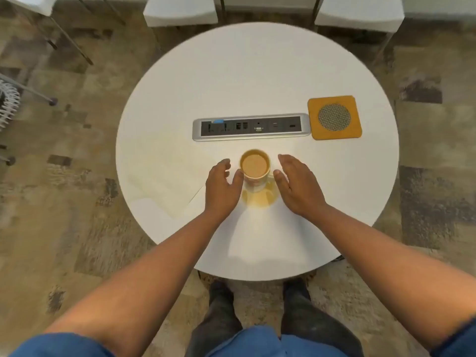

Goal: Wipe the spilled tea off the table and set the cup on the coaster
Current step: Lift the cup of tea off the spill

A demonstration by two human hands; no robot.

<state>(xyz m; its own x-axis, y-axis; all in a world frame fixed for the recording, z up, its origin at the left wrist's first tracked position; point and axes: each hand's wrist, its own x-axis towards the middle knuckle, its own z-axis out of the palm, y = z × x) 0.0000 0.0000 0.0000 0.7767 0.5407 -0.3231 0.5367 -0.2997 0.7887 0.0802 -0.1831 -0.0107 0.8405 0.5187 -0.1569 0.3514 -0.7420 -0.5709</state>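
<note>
- On the round white table (257, 73), close to the near edge, stands the cup (255, 169). It is upright and full of milky tea nearly to the top.
- Under the cup and just in front of it lies the spilled tea (260, 199), a yellow puddle that touches the bottom of the cup.
- Far off to the right sits the orange coaster (334, 117), with a grey round middle. It is well apart from the cup and nothing is on it, so the cup has not gone there yet.
- Between the cup and the coaster is a long grey power strip (250, 127) set into the table. The coaster lies just beside its right end.
- To the left of the cup lies a pale sheet of paper or cloth (164, 173), flat on the table. I think it is there for wiping, but I cannot tell what it is made of.
- The left hand (223, 183) is on one side of the cup, fingers loosely bent, thumb right at the cup's wall. It holds nothing.
- The right hand (296, 184) is on the other side, fingers straight and wide, thumb just beside the cup. It holds nothing too.
- Both arms reach forward, one hand each side. I think they are set like this to lift the full cup with care, so no more tea spills.
</note>
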